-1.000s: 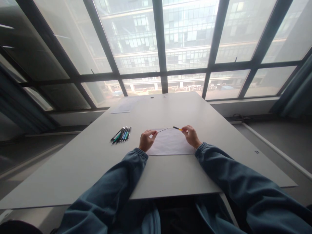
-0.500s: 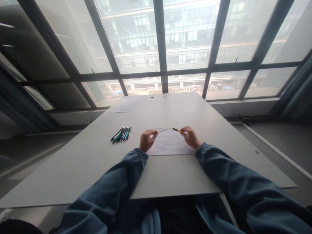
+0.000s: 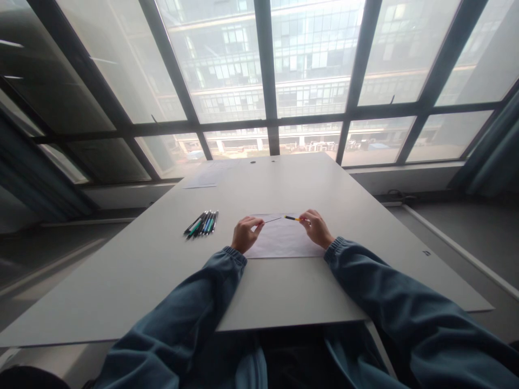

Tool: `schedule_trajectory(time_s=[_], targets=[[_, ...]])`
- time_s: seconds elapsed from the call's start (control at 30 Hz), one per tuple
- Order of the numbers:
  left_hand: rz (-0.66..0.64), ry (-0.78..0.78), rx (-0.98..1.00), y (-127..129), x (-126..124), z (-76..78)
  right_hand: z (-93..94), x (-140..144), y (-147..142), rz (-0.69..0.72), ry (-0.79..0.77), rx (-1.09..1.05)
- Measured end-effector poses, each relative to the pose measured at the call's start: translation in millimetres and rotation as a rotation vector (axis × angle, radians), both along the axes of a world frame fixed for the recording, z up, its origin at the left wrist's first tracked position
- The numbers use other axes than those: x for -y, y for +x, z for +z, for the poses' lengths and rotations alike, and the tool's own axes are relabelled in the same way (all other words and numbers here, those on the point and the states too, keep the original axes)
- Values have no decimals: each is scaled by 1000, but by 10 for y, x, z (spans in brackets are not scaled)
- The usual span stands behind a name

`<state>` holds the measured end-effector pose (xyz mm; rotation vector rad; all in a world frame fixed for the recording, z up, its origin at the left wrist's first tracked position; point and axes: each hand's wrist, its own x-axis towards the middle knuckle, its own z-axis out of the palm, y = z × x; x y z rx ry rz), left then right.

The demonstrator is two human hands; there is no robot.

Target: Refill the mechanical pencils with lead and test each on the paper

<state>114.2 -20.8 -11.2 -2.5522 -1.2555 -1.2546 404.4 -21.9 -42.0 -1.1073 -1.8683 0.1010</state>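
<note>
Above white paper, left hand pinching refill, right hand gripping pen barrel.

Both arms stretched forward, left hand and right hand loosely curled, fingertips pinched, knuckles facing up.

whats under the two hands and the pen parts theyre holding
A white sheet of paper lies flat on the grey table beneath the left hand, right hand, thin refill and yellow-black pen barrel. The hands cover the sheet's side edges.
</note>
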Motion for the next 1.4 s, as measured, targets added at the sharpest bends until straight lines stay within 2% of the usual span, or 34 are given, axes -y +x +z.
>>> schedule_trajectory(time_s=[0.2,0.37,0.83,1.4], targets=[[33,25,-128,5,25,12,79,64,-13,-48,11,168],[-2,35,-169,44,55,5,100,132,-100,2,8,248],[-147,-31,-109,105,79,-11,160,238,-221,105,-19,195],[-196,-67,-33,132,102,-8,157,260,-250,127,1,215]])
